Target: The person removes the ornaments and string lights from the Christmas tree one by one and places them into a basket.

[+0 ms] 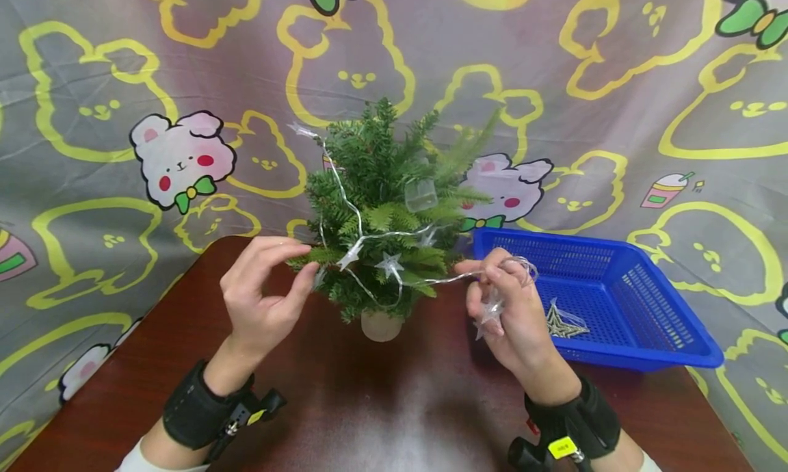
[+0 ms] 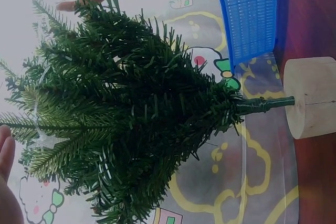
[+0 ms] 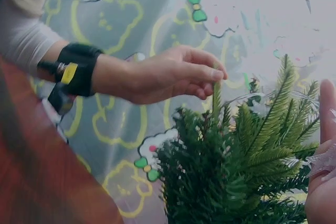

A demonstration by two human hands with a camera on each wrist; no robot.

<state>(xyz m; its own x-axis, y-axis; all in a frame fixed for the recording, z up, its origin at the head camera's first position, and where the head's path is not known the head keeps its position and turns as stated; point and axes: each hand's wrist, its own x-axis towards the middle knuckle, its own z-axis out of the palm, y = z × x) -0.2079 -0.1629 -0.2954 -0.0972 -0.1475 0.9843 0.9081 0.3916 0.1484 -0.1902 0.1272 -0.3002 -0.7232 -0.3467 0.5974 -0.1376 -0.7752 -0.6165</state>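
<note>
A small artificial Christmas tree [image 1: 382, 185] stands on a round wooden base [image 1: 381, 325]. A clear-wired string of star lights [image 1: 348, 255] loops across its front branches, with one star sticking out at the upper left. At the tree's left side, my left hand [image 1: 261, 291] pinches a branch tip between thumb and index finger; the right wrist view shows this branch [image 3: 216, 98] upright under the fingertips. To the right, my right hand [image 1: 507, 308] grips the bunched rest of the string, its wire stretched toward the tree and star lights [image 1: 491, 311] hanging against the palm.
A blue plastic basket [image 1: 659, 308] sits on the right of the dark red table [image 1: 369, 417], with a glittery star ornament [image 1: 561, 323] inside. Behind the table hangs a grey cloth [image 1: 246, 68] with cartoon prints. A clear plastic box [image 1: 421, 195] rests among the branches.
</note>
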